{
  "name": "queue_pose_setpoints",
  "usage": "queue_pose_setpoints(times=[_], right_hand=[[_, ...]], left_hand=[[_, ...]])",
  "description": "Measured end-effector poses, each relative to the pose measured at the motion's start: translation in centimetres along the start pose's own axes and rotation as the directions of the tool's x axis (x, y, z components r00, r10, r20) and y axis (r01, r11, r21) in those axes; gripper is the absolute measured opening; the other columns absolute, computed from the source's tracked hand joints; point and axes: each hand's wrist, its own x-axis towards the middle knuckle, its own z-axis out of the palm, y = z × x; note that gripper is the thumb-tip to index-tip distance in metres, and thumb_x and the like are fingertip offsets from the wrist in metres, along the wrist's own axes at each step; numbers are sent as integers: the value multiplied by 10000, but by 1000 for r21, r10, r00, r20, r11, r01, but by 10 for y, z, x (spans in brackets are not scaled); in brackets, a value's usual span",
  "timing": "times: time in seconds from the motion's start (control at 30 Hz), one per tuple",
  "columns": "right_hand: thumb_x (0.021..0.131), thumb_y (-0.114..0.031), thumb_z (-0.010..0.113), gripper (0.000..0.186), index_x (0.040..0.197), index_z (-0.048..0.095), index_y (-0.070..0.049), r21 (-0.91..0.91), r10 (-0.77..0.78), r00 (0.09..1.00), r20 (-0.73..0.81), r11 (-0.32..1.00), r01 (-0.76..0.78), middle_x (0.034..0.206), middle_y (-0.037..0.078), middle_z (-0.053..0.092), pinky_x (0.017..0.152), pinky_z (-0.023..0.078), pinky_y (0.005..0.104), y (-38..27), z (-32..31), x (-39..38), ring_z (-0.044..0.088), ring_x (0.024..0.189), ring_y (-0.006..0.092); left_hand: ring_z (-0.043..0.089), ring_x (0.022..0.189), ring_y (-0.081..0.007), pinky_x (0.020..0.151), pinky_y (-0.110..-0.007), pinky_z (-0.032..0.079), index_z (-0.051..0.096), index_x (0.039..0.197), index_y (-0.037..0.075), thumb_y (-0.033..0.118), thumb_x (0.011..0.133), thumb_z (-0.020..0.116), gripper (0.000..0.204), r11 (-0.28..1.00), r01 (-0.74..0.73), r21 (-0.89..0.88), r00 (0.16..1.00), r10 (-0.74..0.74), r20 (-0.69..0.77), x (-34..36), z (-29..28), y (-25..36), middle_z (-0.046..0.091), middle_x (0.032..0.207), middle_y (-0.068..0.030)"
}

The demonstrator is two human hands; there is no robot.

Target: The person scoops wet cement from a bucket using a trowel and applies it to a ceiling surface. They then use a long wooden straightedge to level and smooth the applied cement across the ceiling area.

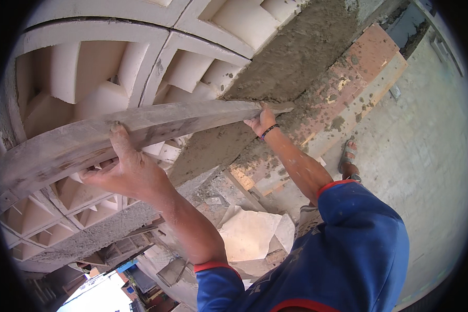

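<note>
A wall of pale openwork blocks (161, 65) filled the upper left; a grey floor (421, 130) spread along the right; a blue shirt (348, 244) with red trim covered the person's upper body, at the bottom; a long wooden board (177, 118) slanted in front of the blocks, its right end over a band of grey-brown mortar (296, 57), though whether they touched could not be told; a mortar-spattered plank (361, 67) ran beside that band; the left hand (132, 169) was clamped on the board, thumb above, fingers beneath; the right hand (262, 122) gripped near its far end; a dark bracelet (270, 131) circled the right wrist
</note>
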Motion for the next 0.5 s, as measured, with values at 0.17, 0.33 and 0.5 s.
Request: queue_pose_setpoints(times=[0.17, 0.33, 0.5], right_hand=[[1008, -370, 356, 654, 1488, 50, -49, 19, 29, 998, 57, 999, -30, 1529, 197, 123, 1107, 311, 541, -11, 1, -3, 254, 1380, 389], [1006, -380, 361, 649, 1485, 84, -41, 15, 8, 1000, 25, 1000, -9, 1528, 187, 145, 1098, 317, 551, -16, 11, -11, 272, 1371, 394], [1009, -403, 326, 624, 1478, 125, -44, 48, 9, 998, -58, 999, -6, 1517, 191, 179, 1085, 327, 564, -16, 7, 2, 313, 1349, 388]], left_hand=[[567, 1035, -240, 894, -357, 519, 275, 1258, -113, -17, 802, 659, 604, 998, 5, -60, 999, -7, -34, -3, 7, -5, 482, 1150, -242], [552, 1081, -278, 917, -368, 508, 262, 1284, -107, -28, 810, 636, 609, 995, 86, -43, 996, -87, -14, 10, 13, 25, 455, 1194, -252], [596, 1003, -253, 813, -330, 567, 291, 1247, -107, 9, 828, 647, 562, 999, -36, -5, 999, 36, -7, 0, 18, 7, 498, 1165, -239]])
